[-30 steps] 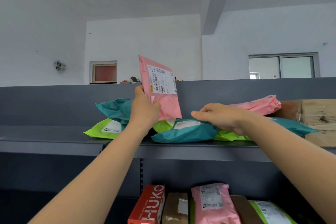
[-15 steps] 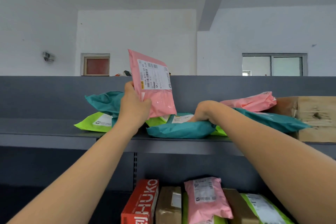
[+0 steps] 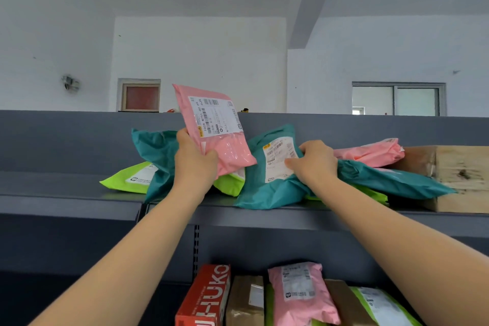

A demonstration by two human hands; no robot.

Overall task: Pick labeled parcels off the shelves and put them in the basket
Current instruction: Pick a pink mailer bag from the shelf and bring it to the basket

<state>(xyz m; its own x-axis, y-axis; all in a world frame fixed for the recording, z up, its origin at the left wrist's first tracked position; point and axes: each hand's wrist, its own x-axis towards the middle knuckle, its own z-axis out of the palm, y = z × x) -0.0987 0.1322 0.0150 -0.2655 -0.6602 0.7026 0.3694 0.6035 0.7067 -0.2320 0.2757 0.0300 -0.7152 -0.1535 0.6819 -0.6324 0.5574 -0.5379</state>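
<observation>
Holding a flat pink plastic mailer bag with a white barcode label [image 3: 214, 130] in the left hand [image 3: 194, 164], fingers curled round its lower left edge. Holding it clear of the pile, tilted, label facing the camera, long axis running up and slightly left.

Pinching a teal plastic mailer bag with a white label [image 3: 267, 182] in the right hand [image 3: 312, 164]: thumb pressing on the label's right edge, fingers wrapping over the bag's right side. Propping it on its lower edge on the grey metal top shelf [image 3: 66, 193], just right of the pink bag. Not resolving whether the two are touching or only overlapping in view.

Judging the next move: pulling the teal bag off the shelf, toward the body and down. Using the right hand, since the bag is sitting directly in it and the left is full. Long axis standing roughly upright, leaning left.

Flagging a risk: dragging along the long teal mailer [image 3: 391, 182] and folded pink mailer [image 3: 370, 152] stacked just right of that hand, against a pale wooden box [image 3: 455, 169].

Not seeing the basket anywhere in frame.
</observation>
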